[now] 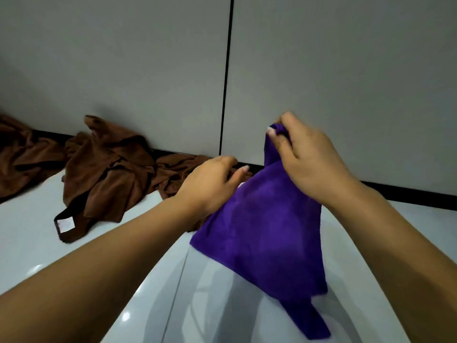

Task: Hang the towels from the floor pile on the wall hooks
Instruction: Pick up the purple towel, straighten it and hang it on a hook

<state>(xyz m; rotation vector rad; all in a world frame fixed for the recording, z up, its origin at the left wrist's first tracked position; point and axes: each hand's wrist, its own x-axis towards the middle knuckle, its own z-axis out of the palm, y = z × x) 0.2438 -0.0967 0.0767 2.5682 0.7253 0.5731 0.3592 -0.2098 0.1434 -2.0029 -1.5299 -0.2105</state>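
brown towels heaped left, floor bare nearer

I see a towel, deep purple all over, no pattern | towels on the floor, plain brown | one brown towel has a black loop with a small white tag | wall grey with a thin black line | floor shiny white | strip under the wall black

The right hand pinches a purple towel by its top; the left hand touches its edge.
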